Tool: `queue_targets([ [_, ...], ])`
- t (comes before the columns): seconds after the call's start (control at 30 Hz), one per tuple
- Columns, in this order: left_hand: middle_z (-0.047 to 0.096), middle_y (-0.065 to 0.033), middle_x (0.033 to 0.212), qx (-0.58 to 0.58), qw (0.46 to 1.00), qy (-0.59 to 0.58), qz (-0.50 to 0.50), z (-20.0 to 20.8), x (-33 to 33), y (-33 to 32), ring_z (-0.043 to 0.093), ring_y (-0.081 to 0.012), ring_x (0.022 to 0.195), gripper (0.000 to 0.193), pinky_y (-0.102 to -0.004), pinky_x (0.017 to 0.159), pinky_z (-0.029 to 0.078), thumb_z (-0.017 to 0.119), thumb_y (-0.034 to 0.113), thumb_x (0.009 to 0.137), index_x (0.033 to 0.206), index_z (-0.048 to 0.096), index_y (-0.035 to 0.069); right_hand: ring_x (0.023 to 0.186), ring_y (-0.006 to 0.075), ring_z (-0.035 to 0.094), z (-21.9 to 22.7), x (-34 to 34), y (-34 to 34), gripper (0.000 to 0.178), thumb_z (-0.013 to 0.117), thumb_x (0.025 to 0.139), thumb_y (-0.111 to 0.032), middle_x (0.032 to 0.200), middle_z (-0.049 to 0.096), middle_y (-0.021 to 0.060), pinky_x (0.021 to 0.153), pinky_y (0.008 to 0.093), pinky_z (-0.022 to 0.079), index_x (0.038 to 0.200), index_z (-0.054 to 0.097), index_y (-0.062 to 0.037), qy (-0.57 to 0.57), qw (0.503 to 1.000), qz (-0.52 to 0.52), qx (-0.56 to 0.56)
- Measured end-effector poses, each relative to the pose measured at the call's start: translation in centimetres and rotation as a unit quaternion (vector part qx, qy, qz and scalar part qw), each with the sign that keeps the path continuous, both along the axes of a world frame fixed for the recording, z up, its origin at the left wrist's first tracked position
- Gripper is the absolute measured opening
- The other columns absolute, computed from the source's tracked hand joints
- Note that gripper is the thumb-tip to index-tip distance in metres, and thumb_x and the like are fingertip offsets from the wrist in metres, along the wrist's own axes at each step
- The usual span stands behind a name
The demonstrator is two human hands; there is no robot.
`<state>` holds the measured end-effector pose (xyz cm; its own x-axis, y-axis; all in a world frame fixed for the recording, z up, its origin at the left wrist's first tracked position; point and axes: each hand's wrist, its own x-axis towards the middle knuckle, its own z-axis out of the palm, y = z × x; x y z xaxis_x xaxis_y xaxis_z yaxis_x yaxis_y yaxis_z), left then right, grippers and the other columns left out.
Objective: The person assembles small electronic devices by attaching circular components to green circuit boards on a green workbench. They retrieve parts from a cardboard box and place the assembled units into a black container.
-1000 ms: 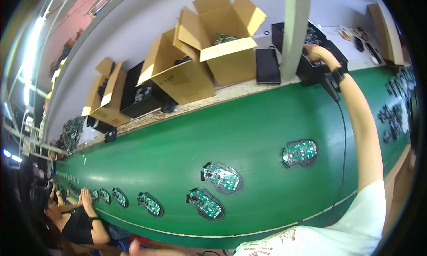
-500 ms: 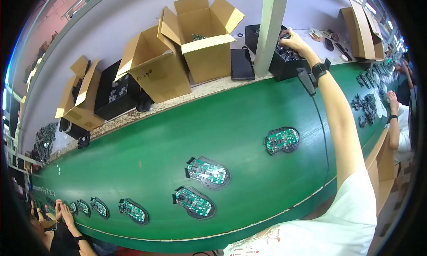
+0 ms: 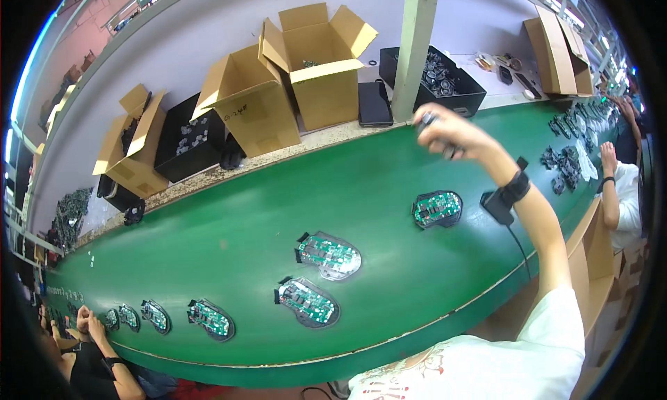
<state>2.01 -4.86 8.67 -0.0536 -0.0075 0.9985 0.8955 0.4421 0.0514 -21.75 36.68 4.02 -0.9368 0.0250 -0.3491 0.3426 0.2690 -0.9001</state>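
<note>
My right hand (image 3: 455,134) is raised over the green belt, its fingers curled round some small dark parts (image 3: 453,150) that poke out between them; their exact kind is blurred. Just behind it sits a black tray (image 3: 472,100) heaped with small dark round pieces (image 3: 439,77). Below the hand lies a mouse-shaped dark shell with a green circuit board (image 3: 438,209). Two more such boards in shells, an upper one (image 3: 329,255) and a lower one (image 3: 308,303), rest side by side mid-belt. A black strap with a corded block (image 3: 499,207) circles my right wrist. My left hand is out of the picture.
Several more boards in shells, one here (image 3: 211,320), trail left towards a co-worker's hands (image 3: 87,323). Open cardboard boxes (image 3: 326,101) and a black tray (image 3: 187,160) line the back ledge. A post (image 3: 415,45) stands before it. Another person's hand (image 3: 608,157) is at right.
My right hand has come out of the black tray of round pieces and moved nearer over the belt, carrying small dark parts. The whole view has shifted slightly.
</note>
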Motion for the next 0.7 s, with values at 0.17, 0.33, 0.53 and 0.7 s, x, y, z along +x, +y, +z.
queue_targets([
  [0.17,0.054,-0.016,0.132,-0.126,0.943,-0.301,0.059,-3.1,-2.8,0.3,0.049,-0.035,0.122,0.046,-0.0458,0.097,0.044,0.066,0.029,0.085,0.124,0.056,0.008,0.062,0.0128,0.058,-3.6,2.4,-12.3,0.036,0.072,0.076,-0.019,0.073,0.059,0.002,0.044,0.0301,0.043,0.108,0.059,-0.0118,-0.041,0.973,0.226,0.036],
  [0.33,0.038,-0.0122,0.151,-0.455,0.762,-0.457,0.05,-10.6,-4.5,3.3,0.039,-0.035,0.132,0.068,-0.0564,0.106,0.032,0.075,0.029,0.08,0.142,0.049,0.017,0.081,0.0358,0.065,-9.0,2.2,-15.1,0.04,0.072,0.075,-0.016,0.087,0.065,0.0184,0.073,0.0438,0.052,0.111,0.058,-0.0077,0.254,0.91,0.249,0.211],
  [0.53,0.035,-0.0103,0.155,-0.512,0.728,-0.454,0.042,-13.2,-6.0,3.5,0.034,-0.0333,0.14,0.075,-0.0649,0.105,0.032,0.072,0.039,0.083,0.148,0.041,0.019,0.097,0.0404,0.06,-8.6,3.6,-16.2,0.056,0.076,0.08,-0.032,0.106,0.055,0.0221,0.081,0.0491,0.051,0.129,0.056,-0.0162,0.261,0.877,0.256,0.312],
  [0.7,0.035,-0.0101,0.155,-0.502,0.736,-0.453,0.027,-15.1,-8.8,5.0,0.034,-0.034,0.14,0.077,-0.0668,0.105,0.031,0.069,0.049,0.083,0.149,0.041,0.02,0.114,0.0377,0.053,-5.0,4.8,-14.0,0.065,0.075,0.082,-0.034,0.127,0.052,0.0194,0.09,0.0476,0.051,0.141,0.05,-0.0209,0.274,0.828,0.29,0.395],
])
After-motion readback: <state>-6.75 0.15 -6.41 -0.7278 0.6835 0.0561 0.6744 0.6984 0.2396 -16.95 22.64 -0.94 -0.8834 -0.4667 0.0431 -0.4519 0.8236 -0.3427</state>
